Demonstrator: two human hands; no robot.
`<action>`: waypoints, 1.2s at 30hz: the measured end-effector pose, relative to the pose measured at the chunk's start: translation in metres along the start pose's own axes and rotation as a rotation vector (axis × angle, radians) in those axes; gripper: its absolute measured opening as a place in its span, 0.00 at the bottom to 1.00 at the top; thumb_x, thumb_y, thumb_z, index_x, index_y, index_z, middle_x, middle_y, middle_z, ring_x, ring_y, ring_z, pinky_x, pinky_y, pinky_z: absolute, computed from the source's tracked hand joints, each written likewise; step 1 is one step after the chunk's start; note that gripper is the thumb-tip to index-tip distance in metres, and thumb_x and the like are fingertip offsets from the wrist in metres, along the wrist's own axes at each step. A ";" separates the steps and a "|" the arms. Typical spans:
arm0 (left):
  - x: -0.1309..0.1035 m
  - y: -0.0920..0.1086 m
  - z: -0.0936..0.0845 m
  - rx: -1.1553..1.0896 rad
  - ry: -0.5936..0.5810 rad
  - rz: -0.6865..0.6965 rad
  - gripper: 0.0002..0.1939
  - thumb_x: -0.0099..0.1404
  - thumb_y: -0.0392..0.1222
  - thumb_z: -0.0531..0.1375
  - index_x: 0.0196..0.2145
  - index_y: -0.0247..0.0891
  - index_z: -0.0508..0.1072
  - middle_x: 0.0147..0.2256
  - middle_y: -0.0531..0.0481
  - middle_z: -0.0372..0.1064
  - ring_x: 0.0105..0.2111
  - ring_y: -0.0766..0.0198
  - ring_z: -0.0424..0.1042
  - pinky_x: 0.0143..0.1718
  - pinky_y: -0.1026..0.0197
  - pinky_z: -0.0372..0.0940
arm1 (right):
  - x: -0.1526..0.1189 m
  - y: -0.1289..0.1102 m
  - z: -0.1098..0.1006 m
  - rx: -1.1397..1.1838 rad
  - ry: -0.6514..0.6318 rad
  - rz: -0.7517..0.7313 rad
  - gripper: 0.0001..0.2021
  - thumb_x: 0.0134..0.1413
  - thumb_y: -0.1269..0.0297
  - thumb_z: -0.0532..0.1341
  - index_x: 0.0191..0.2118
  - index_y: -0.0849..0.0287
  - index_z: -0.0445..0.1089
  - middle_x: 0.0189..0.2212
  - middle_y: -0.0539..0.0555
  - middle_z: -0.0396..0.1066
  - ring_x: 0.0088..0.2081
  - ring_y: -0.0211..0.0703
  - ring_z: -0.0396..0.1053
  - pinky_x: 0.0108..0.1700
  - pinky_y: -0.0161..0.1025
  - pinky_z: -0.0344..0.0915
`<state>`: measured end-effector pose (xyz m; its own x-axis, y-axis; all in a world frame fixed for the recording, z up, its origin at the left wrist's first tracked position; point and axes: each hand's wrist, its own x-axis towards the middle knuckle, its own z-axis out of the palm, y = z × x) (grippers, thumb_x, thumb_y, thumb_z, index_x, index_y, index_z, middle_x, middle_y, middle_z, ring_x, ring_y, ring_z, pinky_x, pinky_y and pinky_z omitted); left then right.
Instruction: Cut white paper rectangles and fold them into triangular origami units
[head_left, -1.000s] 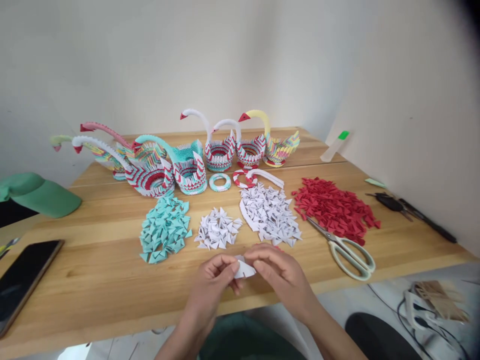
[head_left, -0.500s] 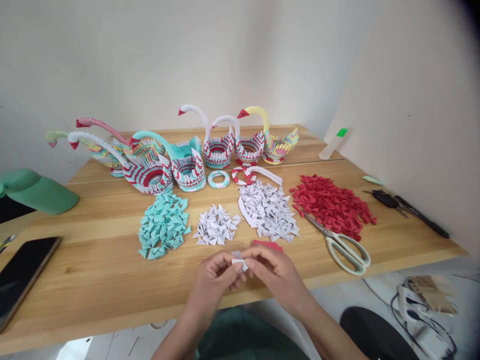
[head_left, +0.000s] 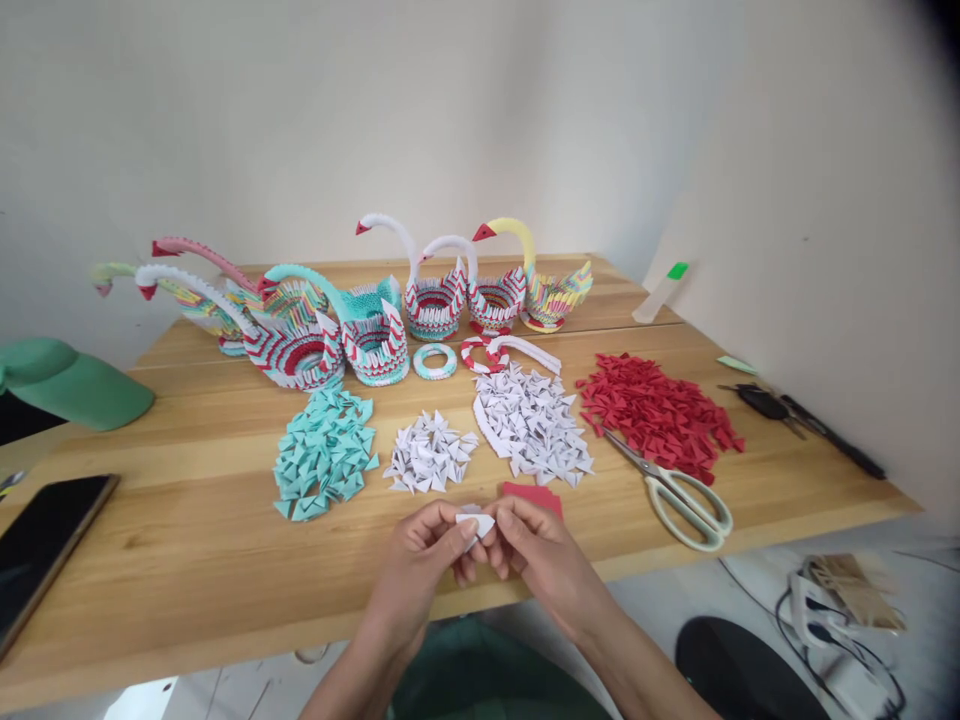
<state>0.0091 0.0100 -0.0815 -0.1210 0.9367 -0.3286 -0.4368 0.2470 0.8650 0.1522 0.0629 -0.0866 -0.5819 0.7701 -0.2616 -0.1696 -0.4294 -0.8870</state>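
Note:
A small folded piece of white paper (head_left: 474, 523) is pinched in my left hand (head_left: 426, 552), between thumb and forefinger, above the table's front edge. My right hand (head_left: 541, 548) closes its thumb and fingers at the paper's right tip. Just behind my right hand lie flat red paper pieces (head_left: 534, 496), partly covered by it. Beyond my hands are a small heap of white folded paper triangles (head_left: 430, 452), a larger white heap (head_left: 541, 425), a turquoise heap (head_left: 324, 455) and a red heap (head_left: 656, 410).
Scissors (head_left: 686, 508) lie at right, touching the red heap. Several paper swans (head_left: 300, 350) stand at the back, with a turquoise-white ring (head_left: 435, 361) before them. A phone (head_left: 46, 550) and green cap (head_left: 71, 385) are left; keys (head_left: 763, 402) and a black pen (head_left: 832, 437) right.
The white paper has turned in my fingers and now shows a pointed right end. My right fingers have shifted slightly around that end. The view has moved a little.

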 end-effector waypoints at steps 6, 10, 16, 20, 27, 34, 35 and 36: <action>-0.001 -0.001 0.001 -0.006 -0.017 0.008 0.16 0.56 0.50 0.67 0.25 0.34 0.72 0.21 0.51 0.71 0.19 0.70 0.64 0.22 0.67 0.58 | 0.000 0.002 -0.001 0.005 0.001 0.020 0.18 0.51 0.48 0.66 0.32 0.61 0.71 0.22 0.48 0.68 0.23 0.33 0.62 0.26 0.31 0.57; -0.001 -0.002 0.001 0.014 -0.002 0.023 0.17 0.56 0.51 0.68 0.24 0.34 0.72 0.21 0.51 0.71 0.19 0.70 0.64 0.22 0.68 0.58 | 0.001 0.003 -0.003 -0.020 0.017 0.010 0.18 0.51 0.48 0.67 0.31 0.61 0.71 0.22 0.48 0.69 0.23 0.33 0.62 0.27 0.31 0.57; 0.000 -0.003 0.003 0.053 0.020 0.034 0.17 0.55 0.51 0.68 0.24 0.34 0.71 0.20 0.52 0.70 0.19 0.70 0.64 0.22 0.68 0.59 | 0.002 0.002 -0.006 -0.077 0.035 -0.005 0.17 0.50 0.51 0.68 0.30 0.62 0.71 0.21 0.48 0.70 0.22 0.31 0.62 0.26 0.31 0.57; 0.001 -0.003 0.003 0.066 0.017 0.037 0.16 0.56 0.50 0.67 0.24 0.34 0.71 0.20 0.52 0.70 0.20 0.70 0.63 0.23 0.68 0.59 | 0.002 0.002 -0.008 -0.123 0.038 -0.019 0.16 0.50 0.52 0.68 0.30 0.62 0.71 0.21 0.48 0.70 0.22 0.31 0.62 0.27 0.31 0.57; 0.003 -0.004 0.004 0.114 0.050 0.027 0.17 0.55 0.51 0.67 0.24 0.35 0.69 0.20 0.53 0.69 0.19 0.69 0.63 0.22 0.67 0.58 | 0.004 0.002 -0.011 -0.181 0.027 -0.022 0.17 0.49 0.50 0.67 0.30 0.61 0.69 0.22 0.48 0.68 0.23 0.32 0.61 0.28 0.32 0.58; 0.004 -0.001 0.001 0.334 0.083 0.188 0.12 0.57 0.46 0.65 0.23 0.34 0.72 0.20 0.53 0.67 0.22 0.68 0.62 0.25 0.67 0.57 | -0.004 -0.010 -0.006 -0.482 0.083 -0.154 0.11 0.58 0.57 0.61 0.30 0.59 0.68 0.20 0.46 0.64 0.23 0.35 0.61 0.26 0.32 0.58; 0.004 0.001 -0.001 0.264 0.037 0.125 0.13 0.57 0.47 0.65 0.24 0.34 0.72 0.19 0.53 0.67 0.21 0.69 0.61 0.24 0.67 0.56 | -0.006 -0.013 -0.008 -0.569 0.066 -0.216 0.09 0.60 0.60 0.59 0.33 0.59 0.70 0.23 0.48 0.67 0.25 0.36 0.64 0.28 0.33 0.60; 0.005 0.003 -0.003 0.181 -0.016 0.054 0.14 0.56 0.49 0.65 0.24 0.35 0.71 0.18 0.54 0.66 0.19 0.70 0.60 0.23 0.67 0.56 | -0.008 -0.016 -0.011 -0.667 0.052 -0.296 0.06 0.61 0.63 0.59 0.36 0.57 0.71 0.27 0.50 0.71 0.28 0.38 0.68 0.30 0.33 0.63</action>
<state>0.0044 0.0148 -0.0815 -0.1249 0.9533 -0.2750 -0.2622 0.2356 0.9358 0.1682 0.0691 -0.0750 -0.5459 0.8376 0.0217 0.2167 0.1661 -0.9620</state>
